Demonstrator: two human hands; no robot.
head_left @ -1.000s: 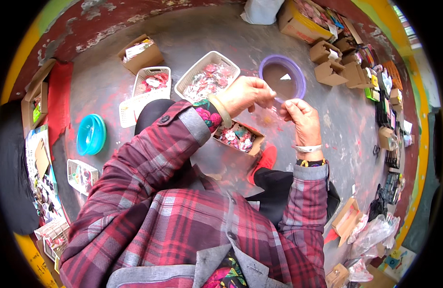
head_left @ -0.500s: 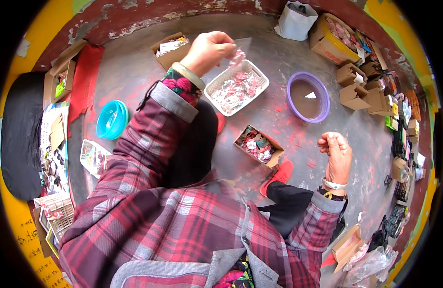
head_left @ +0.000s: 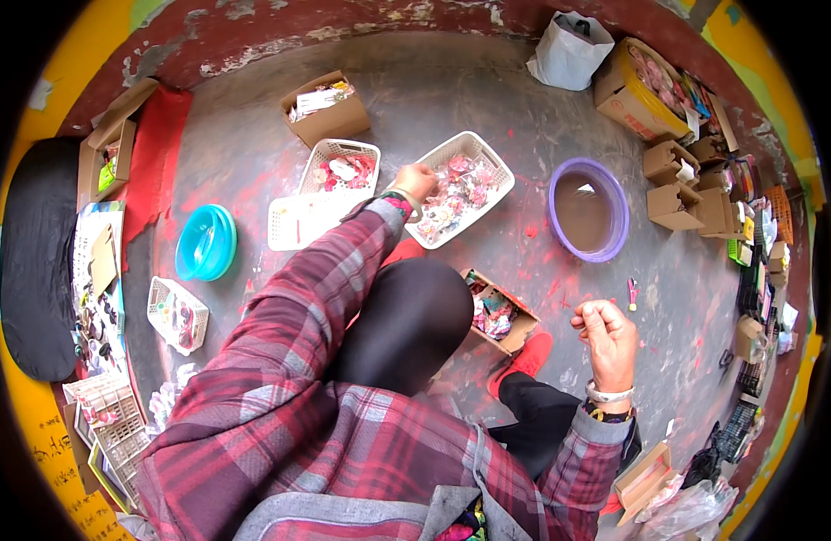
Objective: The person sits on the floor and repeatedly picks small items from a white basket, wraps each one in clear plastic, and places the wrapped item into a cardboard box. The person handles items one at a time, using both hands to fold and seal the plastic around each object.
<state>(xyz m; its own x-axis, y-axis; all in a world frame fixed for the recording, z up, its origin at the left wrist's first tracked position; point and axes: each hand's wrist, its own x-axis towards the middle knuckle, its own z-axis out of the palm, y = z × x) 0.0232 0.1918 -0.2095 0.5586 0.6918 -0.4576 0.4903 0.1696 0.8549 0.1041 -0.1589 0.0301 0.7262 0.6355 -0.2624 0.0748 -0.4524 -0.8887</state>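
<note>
My left hand [head_left: 416, 183] is at the left rim of a white plastic basket [head_left: 499, 168] filled with small pink and clear-wrapped pieces. Its fingers are curled in, and whatever they hold is hidden. My right hand [head_left: 607, 343] is raised above the floor on the right, thumb pressed to the bent fingers. Anything in that pinch is too small to make out. Between my feet stands a small open cardboard box [head_left: 520, 330] of colourful crumpled fabric pieces, partly covered by my knee. A small pink and yellow object [head_left: 632, 294] lies on the floor beyond my right hand.
Left of the basket are another white basket [head_left: 372, 162], a white tray [head_left: 280, 225] and a cardboard box [head_left: 339, 119]. A purple basin [head_left: 624, 212] stands right; turquoise basins [head_left: 205, 242] stand left. Boxes [head_left: 670, 206] and crates line the right wall.
My left hand came down from above the floor, where it held a small clear packet with something pink, to the basket. My right hand shifted slightly down and left, still pinched. The view has shifted.
</note>
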